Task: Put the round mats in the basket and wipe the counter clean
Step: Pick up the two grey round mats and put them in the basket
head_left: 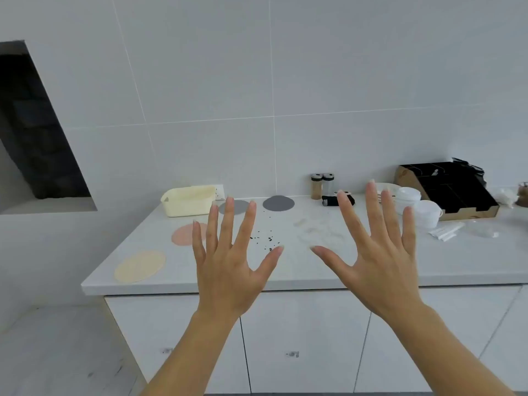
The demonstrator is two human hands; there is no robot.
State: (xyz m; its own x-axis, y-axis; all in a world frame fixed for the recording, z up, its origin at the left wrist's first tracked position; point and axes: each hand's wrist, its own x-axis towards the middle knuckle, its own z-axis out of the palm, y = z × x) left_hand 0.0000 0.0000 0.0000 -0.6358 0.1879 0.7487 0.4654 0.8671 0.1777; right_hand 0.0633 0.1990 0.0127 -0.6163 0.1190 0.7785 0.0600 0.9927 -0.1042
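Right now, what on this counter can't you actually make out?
- Inside of the cream basket: head view, its own wall hides it.
- Left grey mat: the left hand partly covers it.
- Black item by the jars: right hand covers it.
- Brown thing: cut off at the right edge.

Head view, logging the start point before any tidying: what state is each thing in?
left hand: open, empty
right hand: open, empty
cream basket: upright, contents hidden
four round mats: flat on counter
counter: dark crumbs, pale smears
two jars: upright, capped
organizer tray: tilted forward
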